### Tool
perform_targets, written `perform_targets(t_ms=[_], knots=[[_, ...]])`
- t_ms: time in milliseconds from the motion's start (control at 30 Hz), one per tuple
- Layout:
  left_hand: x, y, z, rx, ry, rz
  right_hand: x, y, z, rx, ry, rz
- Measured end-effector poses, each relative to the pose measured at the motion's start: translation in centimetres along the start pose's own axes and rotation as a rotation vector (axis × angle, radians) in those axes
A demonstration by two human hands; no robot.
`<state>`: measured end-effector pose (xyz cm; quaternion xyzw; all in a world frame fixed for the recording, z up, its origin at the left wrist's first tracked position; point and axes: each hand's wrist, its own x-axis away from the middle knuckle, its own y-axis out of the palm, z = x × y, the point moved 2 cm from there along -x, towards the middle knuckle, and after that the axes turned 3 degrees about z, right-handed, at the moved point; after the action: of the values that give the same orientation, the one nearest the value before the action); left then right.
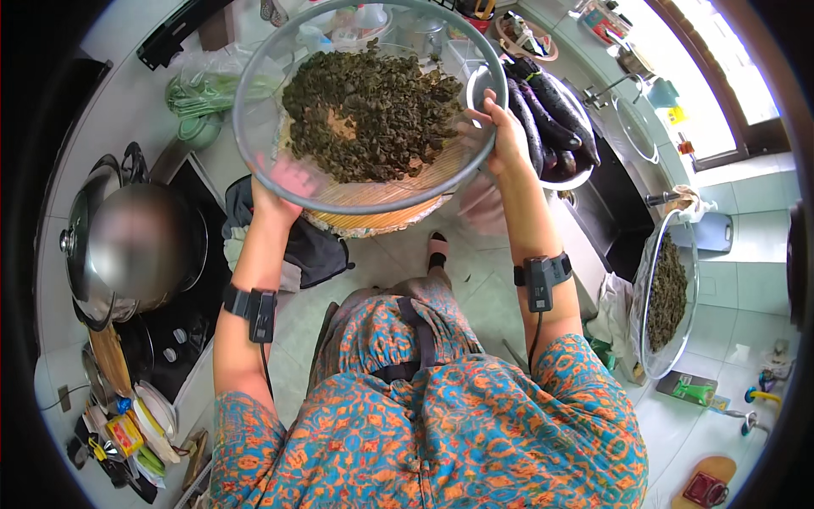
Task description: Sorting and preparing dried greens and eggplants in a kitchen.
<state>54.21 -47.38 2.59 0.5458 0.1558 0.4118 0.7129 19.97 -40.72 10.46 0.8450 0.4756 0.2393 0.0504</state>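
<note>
Between my two hands I hold a large round sieve (372,207) by its grey rim, raised over the counter. Dark dried leaves (375,114) show through its clear, see-through middle; whether they lie in it or on the woven bamboo tray (369,223) beneath, I cannot tell. My left hand (280,191) grips the rim at the lower left, its fingers under the mesh. My right hand (505,137) grips the rim at the right, thumb on the edge. A white basin (588,175) of eggplants (550,114) stands just right of that hand.
A steel pot (137,248) stands on the black stove (184,318) at left. The sink (626,223) is at right, with another round tray of dried leaves (666,292) beyond. A bag of green vegetables (203,92) lies at upper left. Dark cloth (318,254) hangs below the counter.
</note>
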Motion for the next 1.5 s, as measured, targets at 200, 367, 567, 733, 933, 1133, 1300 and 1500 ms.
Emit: perform_targets(t_ms=[200, 367, 567, 733, 933, 1133, 1300, 1500], knots=[[4.2, 0.8, -1.3, -0.009, 0.118, 0.372, 1.7, 1.5, -1.4, 0.165, -0.248, -0.045], [4.5, -4.1, -2.0, -0.095, -0.04, 0.532, 3.1, 4.0, -2.1, 0.346, -0.402, -0.082], [4.9, -2.2, -3.0, -0.119, -0.069, 0.465, 4.3, 3.1, -3.6, 0.31, -0.37, 0.019], [6.4, 0.3, -3.3, -0.214, -0.017, 0.439, 6.0, 1.4, -3.5, 0.294, -0.307, -0.028], [7.7, -0.5, -2.2, -0.278, 0.063, 0.451, 5.8, -0.5, -0.8, 0.172, -0.176, -0.062], [8.8, 0.8, -2.3, -0.313, 0.116, 0.487, 3.4, -6.0, 4.5, 0.104, 0.022, 0.018], [9.3, 0.9, -2.5, -0.277, 0.144, 0.555, 3.3, -11.1, 8.0, 0.051, 0.254, 0.196], [9.5, 2.6, -3.8, -0.28, 0.166, 0.61, 1.4, -18.2, 9.0, -0.528, 0.102, 0.334]])
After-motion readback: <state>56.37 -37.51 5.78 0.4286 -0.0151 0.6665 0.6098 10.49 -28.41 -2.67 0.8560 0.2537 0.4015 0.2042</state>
